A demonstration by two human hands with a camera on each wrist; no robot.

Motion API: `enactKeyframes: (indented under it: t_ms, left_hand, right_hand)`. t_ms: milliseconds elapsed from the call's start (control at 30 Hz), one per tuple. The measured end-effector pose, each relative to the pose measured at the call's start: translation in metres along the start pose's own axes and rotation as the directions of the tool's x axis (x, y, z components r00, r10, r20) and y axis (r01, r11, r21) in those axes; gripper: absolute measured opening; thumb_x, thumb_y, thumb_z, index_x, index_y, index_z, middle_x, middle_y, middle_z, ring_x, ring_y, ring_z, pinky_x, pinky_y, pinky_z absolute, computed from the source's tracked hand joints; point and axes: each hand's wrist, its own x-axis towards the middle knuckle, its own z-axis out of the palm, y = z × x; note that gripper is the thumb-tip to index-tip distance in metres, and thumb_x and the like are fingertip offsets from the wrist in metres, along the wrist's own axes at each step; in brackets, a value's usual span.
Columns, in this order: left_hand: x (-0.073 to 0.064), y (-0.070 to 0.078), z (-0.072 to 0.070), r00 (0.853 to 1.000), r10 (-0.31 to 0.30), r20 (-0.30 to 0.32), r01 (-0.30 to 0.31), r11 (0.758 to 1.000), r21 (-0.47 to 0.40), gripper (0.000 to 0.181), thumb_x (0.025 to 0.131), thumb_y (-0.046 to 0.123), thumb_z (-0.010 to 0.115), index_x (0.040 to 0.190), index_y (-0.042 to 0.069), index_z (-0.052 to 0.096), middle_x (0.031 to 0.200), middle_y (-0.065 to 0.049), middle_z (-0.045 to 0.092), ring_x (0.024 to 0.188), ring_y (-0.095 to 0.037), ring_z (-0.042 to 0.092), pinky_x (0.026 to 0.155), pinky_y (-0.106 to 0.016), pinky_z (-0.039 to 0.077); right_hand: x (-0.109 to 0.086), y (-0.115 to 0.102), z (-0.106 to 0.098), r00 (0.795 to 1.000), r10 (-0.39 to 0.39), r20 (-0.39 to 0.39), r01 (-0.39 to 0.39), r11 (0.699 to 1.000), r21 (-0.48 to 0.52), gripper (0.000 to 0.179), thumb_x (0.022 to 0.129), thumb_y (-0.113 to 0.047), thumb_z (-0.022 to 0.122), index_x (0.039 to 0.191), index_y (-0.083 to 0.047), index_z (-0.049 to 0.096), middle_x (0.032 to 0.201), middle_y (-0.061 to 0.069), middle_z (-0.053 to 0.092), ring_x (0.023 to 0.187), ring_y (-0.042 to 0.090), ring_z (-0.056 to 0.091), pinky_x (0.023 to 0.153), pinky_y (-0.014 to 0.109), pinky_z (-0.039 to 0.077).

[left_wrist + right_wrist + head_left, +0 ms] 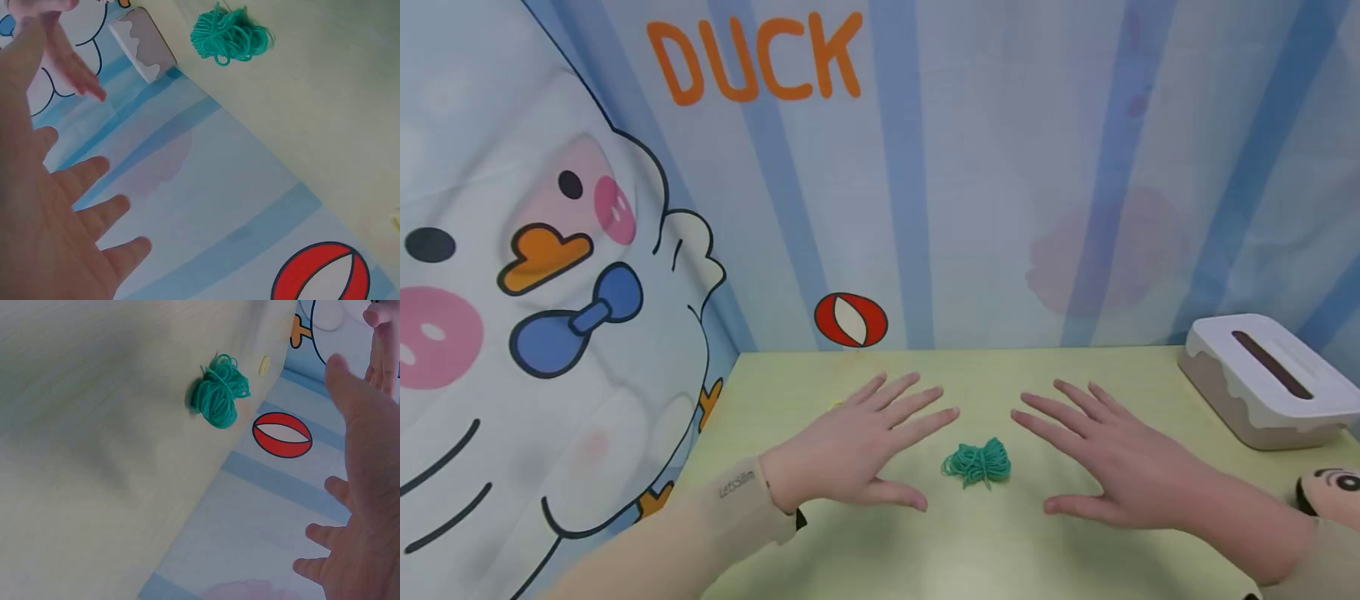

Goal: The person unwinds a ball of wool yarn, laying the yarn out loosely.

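Observation:
A small bundle of green yarn [979, 462], tied round its middle with loose strands sticking out, lies on the pale table between the two hands. To its left, my left hand [868, 442] hovers over the table with fingers spread and straight, holding nothing. On the other side, my right hand [1101, 450] is held in the same way, palm down, fingers apart. Both wrist views show the yarn [228, 34] away from the fingers. Behind the left hand, a little yellow thing [264, 365] is mostly hidden in the head view.
A white and taupe tissue box [1270, 383] stands at the back right of the table [962, 550]. Nearer on the right edge is a round object with a cartoon face [1333, 492]. A printed duck curtain [985, 167] hangs along the back and left.

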Motion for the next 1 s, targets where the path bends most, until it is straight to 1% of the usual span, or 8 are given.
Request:
enactKeyframes:
  t_ms: [100, 167, 233, 433, 600, 800, 900, 1000]
  left_hand:
    - [0.007, -0.005, 0.016, 0.998, -0.057, 0.01, 0.058, 0.99, -0.127, 0.103, 0.1, 0.077, 0.061, 0.178, 0.035, 0.009, 0.178, 0.0, 0.041, 0.165, -0.027, 0.04, 0.135, -0.05, 0.035]
    - [0.013, -0.006, 0.029, 0.995, -0.096, 0.016, 0.098, 0.971, -0.219, 0.103, 0.101, 0.073, 0.065, 0.178, 0.034, 0.01, 0.175, 0.001, 0.044, 0.161, -0.022, 0.046, 0.133, -0.044, 0.039]
    - [0.018, -0.006, 0.044, 0.991, -0.129, 0.028, 0.131, 0.947, -0.294, 0.101, 0.102, 0.069, 0.067, 0.178, 0.031, 0.012, 0.175, 0.002, 0.045, 0.159, -0.02, 0.05, 0.131, -0.042, 0.042]
    - [0.038, -0.007, 0.085, 0.969, -0.219, 0.117, 0.248, 0.88, -0.405, 0.094, 0.106, 0.067, 0.062, 0.177, 0.023, 0.021, 0.174, 0.0, 0.046, 0.156, -0.021, 0.054, 0.127, -0.043, 0.047]
    - [0.053, -0.004, 0.112, 0.937, -0.286, 0.203, 0.351, 0.772, -0.531, 0.087, 0.106, 0.069, 0.058, 0.175, 0.024, 0.03, 0.169, 0.004, 0.054, 0.15, -0.016, 0.059, 0.126, -0.041, 0.048]
    - [0.067, -0.003, 0.137, 0.925, -0.318, 0.207, 0.372, 0.648, -0.665, 0.067, 0.112, 0.065, 0.049, 0.165, 0.024, 0.052, 0.155, 0.007, 0.066, 0.136, -0.007, 0.064, 0.118, -0.035, 0.054]
    - [0.072, -0.002, 0.144, 0.908, -0.363, 0.209, 0.391, 0.554, -0.735, 0.058, 0.114, 0.062, 0.045, 0.16, 0.029, 0.058, 0.151, 0.009, 0.068, 0.128, -0.005, 0.064, 0.115, -0.034, 0.054]
    - [0.075, -0.003, 0.149, 0.895, -0.399, 0.2, 0.386, 0.468, -0.795, 0.05, 0.115, 0.058, 0.049, 0.155, 0.032, 0.062, 0.143, 0.009, 0.071, 0.12, -0.006, 0.065, 0.11, -0.034, 0.055]
  right_hand:
    - [0.005, 0.005, 0.021, 0.994, 0.093, 0.06, -0.101, 0.983, 0.153, 0.084, 0.1, -0.064, 0.073, 0.17, -0.028, 0.041, 0.167, 0.006, 0.055, 0.148, 0.043, 0.058, 0.113, 0.065, 0.053]
    - [0.009, 0.013, 0.044, 0.989, 0.125, 0.083, -0.143, 0.957, 0.254, 0.076, 0.104, -0.058, 0.07, 0.168, -0.026, 0.044, 0.163, 0.007, 0.058, 0.145, 0.036, 0.062, 0.11, 0.056, 0.058]
    - [0.015, 0.015, 0.063, 0.979, 0.162, 0.125, -0.197, 0.914, 0.356, 0.072, 0.106, -0.055, 0.07, 0.166, -0.023, 0.048, 0.16, 0.011, 0.059, 0.143, 0.036, 0.063, 0.108, 0.057, 0.059]
    - [0.036, 0.008, 0.096, 0.955, 0.211, 0.208, -0.287, 0.833, 0.472, 0.068, 0.102, -0.04, 0.08, 0.16, -0.016, 0.055, 0.157, 0.018, 0.061, 0.13, 0.038, 0.07, 0.105, 0.06, 0.06]
    - [0.047, 0.006, 0.11, 0.96, 0.207, 0.186, -0.273, 0.83, 0.486, 0.051, 0.099, -0.025, 0.084, 0.146, -0.011, 0.067, 0.139, 0.009, 0.073, 0.114, 0.024, 0.074, 0.096, 0.042, 0.063]
    - [0.051, 0.005, 0.126, 0.957, 0.27, 0.104, -0.284, 0.802, 0.525, 0.034, 0.1, -0.011, 0.08, 0.133, -0.011, 0.073, 0.127, 0.004, 0.079, 0.108, 0.017, 0.075, 0.089, 0.032, 0.063]
    - [0.052, 0.002, 0.133, 0.948, 0.316, 0.028, -0.281, 0.797, 0.535, 0.035, 0.1, -0.008, 0.08, 0.134, -0.012, 0.072, 0.125, 0.002, 0.079, 0.103, 0.014, 0.074, 0.088, 0.032, 0.064]
    - [0.054, -0.003, 0.137, 0.922, 0.385, -0.033, -0.306, 0.781, 0.545, 0.037, 0.098, -0.009, 0.083, 0.132, -0.012, 0.067, 0.12, 0.002, 0.08, 0.096, 0.013, 0.075, 0.086, 0.034, 0.065]
